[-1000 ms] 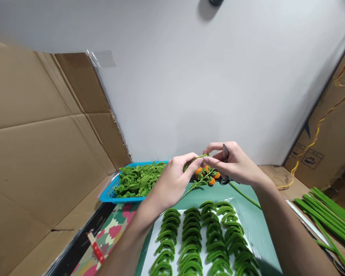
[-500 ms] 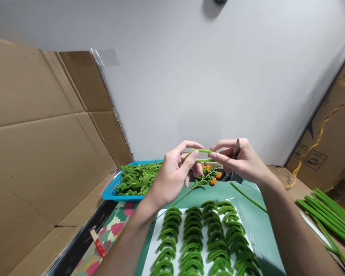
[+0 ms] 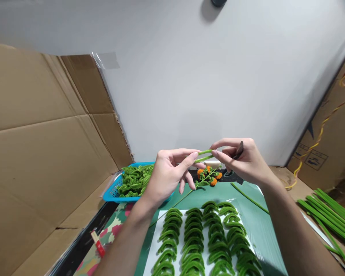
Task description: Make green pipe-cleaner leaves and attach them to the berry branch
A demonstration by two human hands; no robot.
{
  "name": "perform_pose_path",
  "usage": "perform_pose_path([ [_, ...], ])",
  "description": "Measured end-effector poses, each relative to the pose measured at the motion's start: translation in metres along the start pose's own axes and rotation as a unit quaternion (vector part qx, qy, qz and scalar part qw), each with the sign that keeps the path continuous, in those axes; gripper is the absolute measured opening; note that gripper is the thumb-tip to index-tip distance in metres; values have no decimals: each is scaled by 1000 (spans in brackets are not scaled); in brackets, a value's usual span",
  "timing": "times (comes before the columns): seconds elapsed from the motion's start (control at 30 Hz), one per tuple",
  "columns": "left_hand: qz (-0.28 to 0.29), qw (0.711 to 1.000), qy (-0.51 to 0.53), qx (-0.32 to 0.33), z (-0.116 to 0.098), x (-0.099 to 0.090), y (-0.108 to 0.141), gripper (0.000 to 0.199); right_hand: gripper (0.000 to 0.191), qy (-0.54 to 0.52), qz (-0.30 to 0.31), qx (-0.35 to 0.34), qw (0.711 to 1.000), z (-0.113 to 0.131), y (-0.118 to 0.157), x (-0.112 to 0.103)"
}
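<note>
Curved, fuzzy green pieces (image 3: 193,242) are lying in four rows on a white sheet (image 3: 150,264). Beyond and above them, the left hand (image 3: 172,168) and right hand (image 3: 241,157) are pinching a slim, bright green strip (image 3: 204,152) between thumbs and fingertips. It is showing as two strands, drawing close at the right. The left hand's lower fingers are hanging spread. Behind, an orange-flowered sprig (image 3: 207,178) is lying.

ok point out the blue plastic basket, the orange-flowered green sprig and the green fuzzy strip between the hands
Blue plastic basket (image 3: 122,199): head view, near rim.
Orange-flowered green sprig (image 3: 213,182): head view, lowest orange bloom.
Green fuzzy strip (image 3: 205,152): head view, upper strand.
</note>
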State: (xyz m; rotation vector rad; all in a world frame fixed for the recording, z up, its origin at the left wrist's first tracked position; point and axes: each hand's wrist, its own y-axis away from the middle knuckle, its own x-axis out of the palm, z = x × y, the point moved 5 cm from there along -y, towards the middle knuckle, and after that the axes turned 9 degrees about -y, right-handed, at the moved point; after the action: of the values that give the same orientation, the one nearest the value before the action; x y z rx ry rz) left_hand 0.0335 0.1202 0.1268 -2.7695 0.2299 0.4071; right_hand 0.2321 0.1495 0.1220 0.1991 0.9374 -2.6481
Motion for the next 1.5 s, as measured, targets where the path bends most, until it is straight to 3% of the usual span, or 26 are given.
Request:
perform_pose_path([
  [0.2, 69, 995, -37, -62, 4, 3, 5, 43, 29, -6, -22, -12, 1000, -1, 2, -5],
  [0.33, 91, 993, -36, -63, 3, 7, 4, 39, 29, -1, -24, -8, 1000, -4, 3, -10],
  [0.57, 37, 999, -16, -7, -4, 6, -1, 31, 24, 5, -36, -31, 999, -2, 3, -13],
  [0.67, 37, 999, -15, -4, -3, 6, -2, 28, 22, -3, -33, -39, 999, 0, 3, -12],
  [0.93, -32, 999, 25, 3, 2, -2, -6, 34, 22, -5, -26, -27, 999, -1, -1, -5],
  [1.1, -9, 997, 53, 56, -7, -2, -2, 46, 21, -24, -58, -14, 998, -3, -2, -7],
  [1.27, -62, 994, 51, 80, -5, -4, -3, 37, 25, -50, -47, -19, 997, -2, 0, -7],
  [1.5, -54, 993, 51, 94, -5, -2, -4, 35, 24, -22, -38, -32, 999, 0, -1, -2],
])
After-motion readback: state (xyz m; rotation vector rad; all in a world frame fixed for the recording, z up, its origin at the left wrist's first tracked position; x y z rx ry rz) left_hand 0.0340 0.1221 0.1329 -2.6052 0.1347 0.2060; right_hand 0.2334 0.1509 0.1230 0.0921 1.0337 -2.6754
